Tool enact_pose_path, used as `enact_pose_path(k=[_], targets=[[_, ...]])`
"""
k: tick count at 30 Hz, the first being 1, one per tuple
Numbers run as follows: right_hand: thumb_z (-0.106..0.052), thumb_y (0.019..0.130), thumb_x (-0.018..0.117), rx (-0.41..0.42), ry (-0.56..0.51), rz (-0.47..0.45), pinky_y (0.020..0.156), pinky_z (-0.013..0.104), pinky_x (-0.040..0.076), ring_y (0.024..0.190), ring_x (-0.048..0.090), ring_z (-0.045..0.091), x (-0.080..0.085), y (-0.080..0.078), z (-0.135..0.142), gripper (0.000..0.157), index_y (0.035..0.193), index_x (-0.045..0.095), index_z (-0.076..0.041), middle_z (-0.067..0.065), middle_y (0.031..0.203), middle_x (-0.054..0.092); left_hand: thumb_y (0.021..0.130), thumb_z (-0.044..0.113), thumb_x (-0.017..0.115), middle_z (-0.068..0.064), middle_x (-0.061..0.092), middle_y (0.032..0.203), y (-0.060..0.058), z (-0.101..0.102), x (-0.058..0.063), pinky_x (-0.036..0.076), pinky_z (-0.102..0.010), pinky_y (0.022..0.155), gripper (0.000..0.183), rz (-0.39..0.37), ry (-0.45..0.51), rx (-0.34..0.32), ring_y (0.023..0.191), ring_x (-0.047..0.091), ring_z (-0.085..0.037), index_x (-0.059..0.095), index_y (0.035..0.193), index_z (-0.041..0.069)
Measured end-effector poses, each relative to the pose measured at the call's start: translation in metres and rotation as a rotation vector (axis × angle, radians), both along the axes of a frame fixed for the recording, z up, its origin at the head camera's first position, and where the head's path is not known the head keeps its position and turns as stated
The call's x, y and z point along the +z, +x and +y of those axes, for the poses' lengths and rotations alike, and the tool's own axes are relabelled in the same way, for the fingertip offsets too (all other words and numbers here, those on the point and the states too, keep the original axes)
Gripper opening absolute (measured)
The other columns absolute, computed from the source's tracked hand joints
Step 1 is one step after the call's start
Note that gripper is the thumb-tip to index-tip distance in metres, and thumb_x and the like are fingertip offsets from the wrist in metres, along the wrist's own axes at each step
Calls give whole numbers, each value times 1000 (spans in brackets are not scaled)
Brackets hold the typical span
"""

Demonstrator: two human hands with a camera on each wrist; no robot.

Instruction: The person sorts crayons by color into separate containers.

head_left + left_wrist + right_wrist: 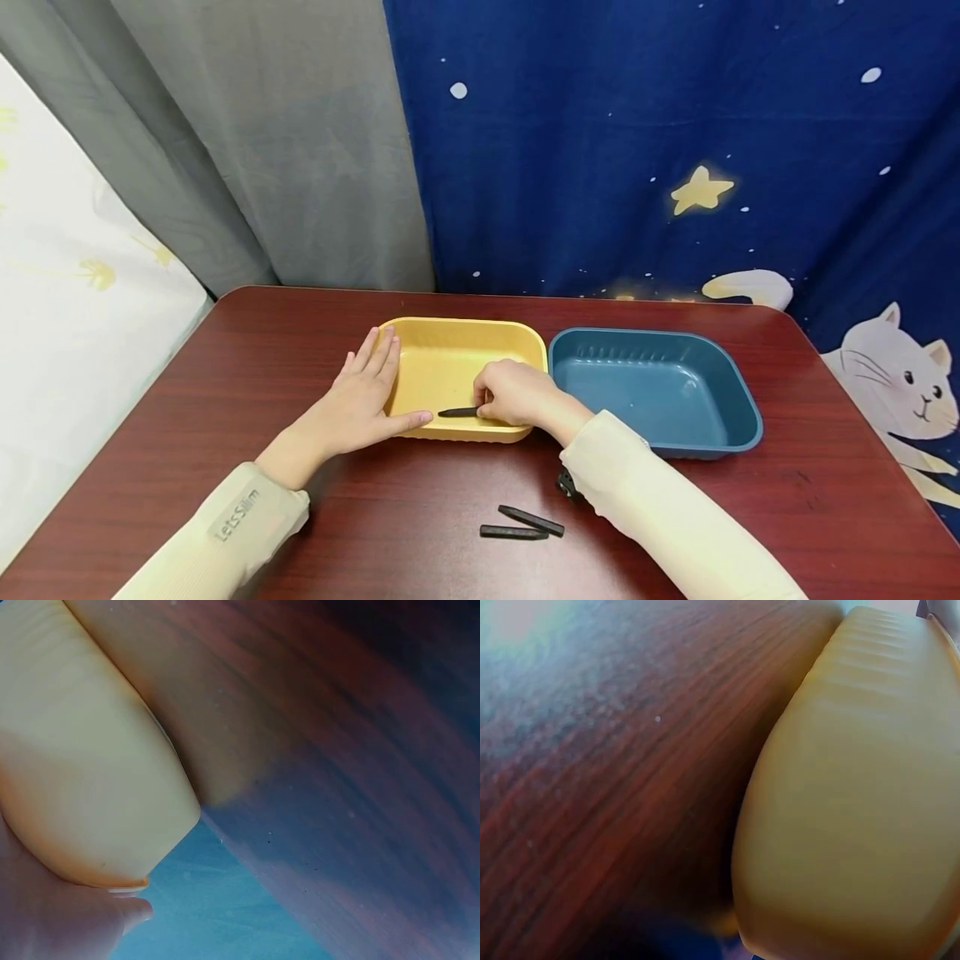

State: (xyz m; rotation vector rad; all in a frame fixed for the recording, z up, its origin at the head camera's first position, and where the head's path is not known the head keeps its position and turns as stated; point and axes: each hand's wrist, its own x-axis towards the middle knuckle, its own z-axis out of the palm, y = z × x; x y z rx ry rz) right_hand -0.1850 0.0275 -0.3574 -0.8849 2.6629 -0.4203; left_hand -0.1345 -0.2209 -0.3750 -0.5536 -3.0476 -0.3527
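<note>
The left hand (pixel 363 402) lies with straight, spread fingers over the left rim of a yellow tray (pixel 465 435), its thumb along the near rim. Inside the tray's near right part, the right hand (pixel 517 392) pinches a black pointed stick (pixel 457 412), which looks like a crayon and lies almost level, tip to the left. Fingers of the right hand hide its other end. Both wrist views show mostly the tray's outer wall (pixel 90 750), with part of the left hand (pixel 52 919) at the lower left of the left wrist view.
A blue tray (pixel 637 404) stands directly right of the yellow one. Two more black sticks (pixel 513 532) lie touching or nearly so on the dark red wooden table (pixel 405 517), near its front. Behind the table hang grey and blue curtains (pixel 600 150).
</note>
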Motion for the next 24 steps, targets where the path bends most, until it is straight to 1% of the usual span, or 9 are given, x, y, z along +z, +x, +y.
enact_pose_path(k=[5, 9, 13, 16, 19, 21, 24], targets=[[-21, 85, 76, -10, -6, 25, 68, 30, 48, 74, 57, 10, 0, 1, 1, 8, 79, 73, -25, -11, 73, 62, 85, 72, 57, -23, 4, 166, 0, 0, 1, 20, -69, 115, 116, -6, 0, -3, 154, -1, -42, 13, 155, -9], [-21, 87, 73, 0, -27, 53, 66, 29, 47, 74, 56, 10, 2, 2, 4, 6, 82, 73, -24, -11, 72, 61, 85, 73, 56, -21, 3, 166, 0, 0, 0, 19, -69, 115, 116, -7, 0, -1, 154, -2, -41, 13, 155, -8], [-20, 89, 70, 19, -67, 97, 64, 27, 47, 73, 56, 9, 7, 4, 14, 6, 84, 73, -23, -10, 74, 62, 85, 75, 55, -20, 2, 166, -1, 0, -3, 20, -69, 116, 116, -4, -2, -3, 154, -2, -41, 12, 156, -7], [-19, 90, 69, 42, -121, 145, 67, 26, 47, 75, 57, 9, 13, 7, 24, 5, 87, 74, -20, -9, 80, 67, 84, 77, 53, -20, 2, 166, -1, 0, -3, 21, -66, 116, 118, 7, -7, 0, 155, 0, -39, 11, 156, -7], [-20, 91, 68, 56, -199, 177, 71, 26, 48, 77, 58, 9, 19, 13, 34, 6, 90, 74, -18, -7, 86, 69, 80, 84, 50, -20, 2, 167, -1, -2, -1, 25, -62, 117, 124, 21, -30, 17, 155, 5, -37, 9, 157, -5], [-19, 92, 68, 70, -273, 185, 73, 25, 49, 79, 59, 9, 22, 17, 42, 8, 92, 75, -16, -7, 88, 70, 78, 87, 47, -19, 2, 167, -2, -4, 1, 26, -60, 118, 127, 24, -52, 35, 155, 7, -36, 6, 157, -4], [-18, 93, 67, 85, -377, 185, 75, 26, 51, 80, 59, 8, 26, 25, 51, 9, 92, 75, -16, -8, 88, 69, 78, 87, 47, -21, 2, 166, -3, -8, 4, 26, -59, 117, 128, 14, -62, 51, 155, 9, -38, 5, 157, -5]])
